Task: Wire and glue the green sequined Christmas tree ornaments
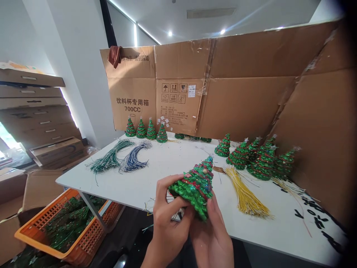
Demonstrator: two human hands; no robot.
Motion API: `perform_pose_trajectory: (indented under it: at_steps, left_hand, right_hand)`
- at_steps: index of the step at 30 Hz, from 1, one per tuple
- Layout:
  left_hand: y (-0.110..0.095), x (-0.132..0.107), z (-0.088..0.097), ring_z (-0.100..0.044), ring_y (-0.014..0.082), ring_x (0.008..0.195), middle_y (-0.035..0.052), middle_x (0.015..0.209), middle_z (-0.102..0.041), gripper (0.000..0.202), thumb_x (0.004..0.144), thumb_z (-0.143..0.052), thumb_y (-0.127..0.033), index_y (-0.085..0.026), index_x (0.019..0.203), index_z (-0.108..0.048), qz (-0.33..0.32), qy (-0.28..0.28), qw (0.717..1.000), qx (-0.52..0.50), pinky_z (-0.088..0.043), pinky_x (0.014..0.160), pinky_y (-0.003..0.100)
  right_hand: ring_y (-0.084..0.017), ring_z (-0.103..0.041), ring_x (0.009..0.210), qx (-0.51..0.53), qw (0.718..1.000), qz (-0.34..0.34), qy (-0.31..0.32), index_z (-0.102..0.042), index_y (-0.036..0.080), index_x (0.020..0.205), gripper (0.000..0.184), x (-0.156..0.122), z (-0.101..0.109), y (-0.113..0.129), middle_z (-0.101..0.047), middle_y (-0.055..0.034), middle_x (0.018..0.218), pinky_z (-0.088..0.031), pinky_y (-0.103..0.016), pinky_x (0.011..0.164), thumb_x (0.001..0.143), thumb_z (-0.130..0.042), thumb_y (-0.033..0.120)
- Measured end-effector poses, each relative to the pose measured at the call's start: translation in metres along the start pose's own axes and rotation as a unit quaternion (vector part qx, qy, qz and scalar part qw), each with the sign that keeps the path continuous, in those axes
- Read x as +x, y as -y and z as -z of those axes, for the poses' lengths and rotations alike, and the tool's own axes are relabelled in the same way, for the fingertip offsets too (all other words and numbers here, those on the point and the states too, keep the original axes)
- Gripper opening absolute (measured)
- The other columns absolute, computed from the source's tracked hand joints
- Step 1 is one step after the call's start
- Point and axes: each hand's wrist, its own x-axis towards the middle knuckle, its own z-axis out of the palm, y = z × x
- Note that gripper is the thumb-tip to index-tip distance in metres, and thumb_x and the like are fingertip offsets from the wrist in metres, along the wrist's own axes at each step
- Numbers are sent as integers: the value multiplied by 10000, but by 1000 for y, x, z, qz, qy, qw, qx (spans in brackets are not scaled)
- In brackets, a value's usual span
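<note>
Both hands hold one small green glittery Christmas tree ornament (195, 186) above the near edge of the white table (167, 167). The tree is tilted, its tip pointing up and to the right, and red strands wind around it. My left hand (167, 219) grips its base from the left, fingers curled around the bottom edge. From below on the right, my right hand (212, 234) cups the base with fingers closed against it.
Bundles of green (110, 158), blue (134, 158) and yellow (247, 193) wire ties lie on the table. Several finished trees stand in a row at the back left (146, 130) and in a cluster at right (259, 158). Cardboard walls (237, 85) ring the table. An orange crate (58, 227) sits on the floor at left.
</note>
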Motion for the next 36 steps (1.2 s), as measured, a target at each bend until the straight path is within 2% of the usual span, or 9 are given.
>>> perform_pose_trajectory:
  at_steps: [6, 10, 16, 21, 25, 27, 30, 36]
  left_hand:
    - [4, -1, 3, -626, 286, 1287, 84, 1455, -566, 195, 932, -719, -50, -234, 896, -772, 52, 11, 995, -88, -555, 1007, 401]
    - [2, -2, 4, -602, 279, 1305, 71, 1436, -573, 188, 921, -757, -69, -253, 911, -796, 67, 2, 993, -100, -534, 1044, 387]
    - [2, -2, 4, -579, 254, 1308, 54, 1451, -559, 261, 942, -740, -73, -298, 1045, -824, 55, 6, 994, -98, -517, 1075, 366]
    - [4, -2, 5, -566, 262, 1324, 65, 1457, -543, 275, 952, -730, -76, -298, 1091, -816, 52, 18, 993, -104, -513, 1087, 371]
    - [4, -1, 8, -555, 283, 1355, 88, 1466, -531, 296, 957, -701, -69, -283, 1135, -806, 62, 44, 991, -110, -512, 1111, 397]
    - [4, 0, 8, -556, 284, 1355, 93, 1459, -528, 282, 969, -696, -82, -282, 1133, -807, 63, 51, 991, -109, -512, 1113, 399]
    - [4, 0, 7, -562, 279, 1338, 87, 1440, -531, 244, 984, -704, -103, -292, 1090, -817, 57, 43, 993, -96, -515, 1103, 391]
    - [3, -1, 5, -567, 282, 1339, 74, 1449, -539, 269, 946, -720, -67, -290, 1062, -812, 56, 29, 995, -83, -523, 1093, 392]
  right_hand:
    - [-308, -707, 1339, -38, 999, 25, 13, -544, 417, 1600, 677, -4, -7, 2, -762, -61, 1432, -542, -534, 1174, 971, -788, 466]
    - [-325, -703, 1343, -47, 998, 24, 20, -564, 401, 1590, 669, -5, -9, 2, -760, -78, 1435, -527, -551, 1184, 963, -788, 468]
    - [-341, -721, 1308, -48, 998, 32, 27, -509, 385, 1637, 735, -4, -11, 3, -757, -101, 1440, -531, -576, 1171, 957, -780, 446]
    - [-328, -714, 1322, -45, 998, 43, 28, -550, 372, 1600, 670, -4, -14, 2, -759, -92, 1435, -526, -550, 1181, 968, -770, 401]
    - [-319, -713, 1328, -39, 998, 42, -7, -594, 381, 1549, 609, -9, -21, 3, -744, -68, 1464, -515, -545, 1194, 965, -762, 403]
    - [-320, -692, 1364, -26, 999, 34, -28, -599, 388, 1538, 596, -12, -24, 4, -732, -54, 1485, -486, -554, 1222, 961, -747, 406]
    - [-326, -685, 1372, -12, 999, 21, -29, -620, 378, 1516, 570, -13, -25, 6, -741, -50, 1471, -456, -565, 1244, 953, -711, 375]
    - [-304, -735, 1266, -20, 1000, 14, -9, -625, 401, 1519, 581, -11, -24, 7, -770, -39, 1415, -508, -533, 1190, 946, -713, 361]
